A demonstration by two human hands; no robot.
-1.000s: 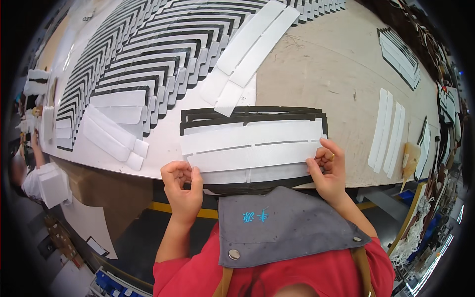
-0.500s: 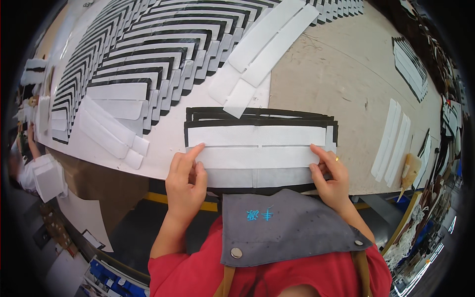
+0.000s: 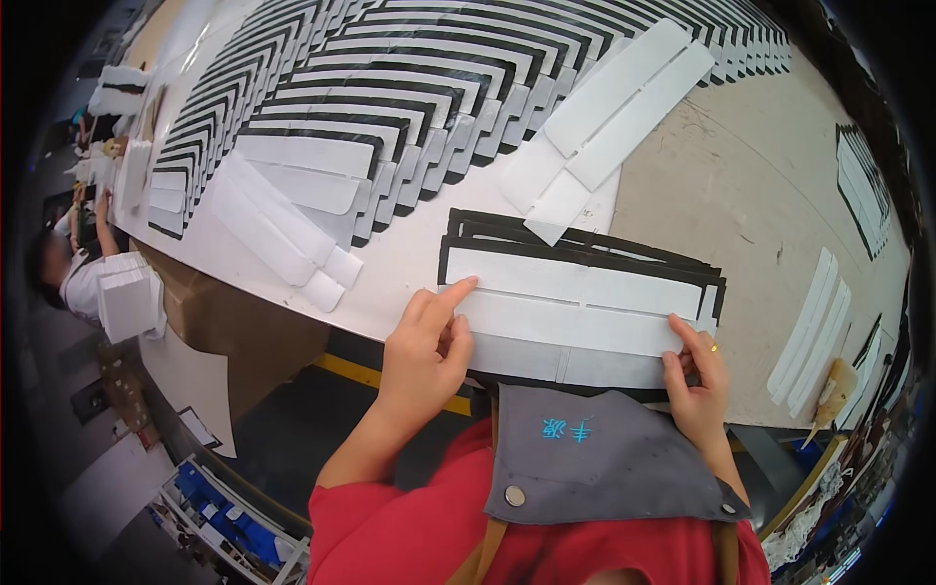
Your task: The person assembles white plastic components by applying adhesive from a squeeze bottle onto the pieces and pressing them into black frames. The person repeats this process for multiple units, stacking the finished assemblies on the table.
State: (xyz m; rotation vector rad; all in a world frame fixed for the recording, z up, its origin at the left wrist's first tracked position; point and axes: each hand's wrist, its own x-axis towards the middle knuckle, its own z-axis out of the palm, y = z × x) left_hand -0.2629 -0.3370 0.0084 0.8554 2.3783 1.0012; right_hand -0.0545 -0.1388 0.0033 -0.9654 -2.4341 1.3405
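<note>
A stack of black-bordered flat pieces (image 3: pixel 595 257) lies at the table's near edge. On the top piece is a white slotted panel (image 3: pixel 575 320), with a greyish-white band (image 3: pixel 522 362) below it. My left hand (image 3: pixel 426 339) rests at the panel's left end, forefinger stretched along it and thumb apart, other fingers curled. At the right end, my right hand (image 3: pixel 698 378) touches the panel with forefinger and thumb tips spread; its other fingers bend inward. Both hands press on the surface rather than visibly grasping it. The undersides of the fingers are hidden.
Overlapping rows of black-and-white pieces (image 3: pixel 390 122) cover the far left table. Loose white panels (image 3: pixel 624 112) lie beyond the stack, more white panels (image 3: pixel 278 229) to its left. White strips (image 3: pixel 811 331) and a yellowish bottle (image 3: pixel 834 395) sit at right. Another person (image 3: pixel 83 268) is far left.
The view has swung, so the table and stack appear farther right and slightly tilted. Both hands remain at the panel's ends; nothing has visibly been picked up or let go.
</note>
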